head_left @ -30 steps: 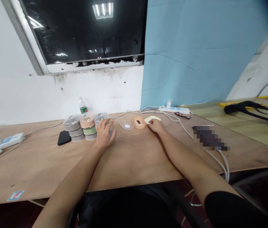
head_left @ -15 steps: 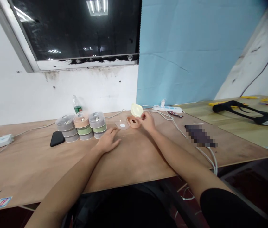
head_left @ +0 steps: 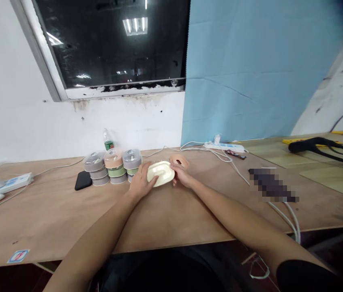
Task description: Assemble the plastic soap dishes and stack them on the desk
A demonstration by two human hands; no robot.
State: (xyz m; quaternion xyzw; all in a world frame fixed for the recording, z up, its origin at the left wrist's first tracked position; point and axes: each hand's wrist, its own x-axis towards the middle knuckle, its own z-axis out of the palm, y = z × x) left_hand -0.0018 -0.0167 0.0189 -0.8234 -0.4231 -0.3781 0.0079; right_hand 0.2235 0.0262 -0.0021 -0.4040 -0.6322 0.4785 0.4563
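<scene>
A pale yellow, rounded shallow dish (head_left: 161,172) is held between my two hands over the table. My left hand (head_left: 141,181) grips its left side, the thumb lying across its face. At the right edge, the fingers of my right hand (head_left: 181,174) pinch the rim. Just behind my right hand sits a peach-coloured piece with a dark slot (head_left: 179,161). The clear lid seen earlier is hidden now, perhaps behind the dish. Left of my left hand stand stacked round containers in grey (head_left: 95,162), peach (head_left: 113,158) and green (head_left: 117,172).
A black phone (head_left: 83,180) lies left of the stacks, and a bottle (head_left: 108,140) stands behind them. White power strips (head_left: 7,186) with cables are at both sides. On the right are a pixelated dark object (head_left: 271,184) and a black strap-like frame (head_left: 320,147).
The pale yellow dish has come down and to the left, from upright in my right hand to lying between both hands. My left hand has left the table and taken hold of it.
</scene>
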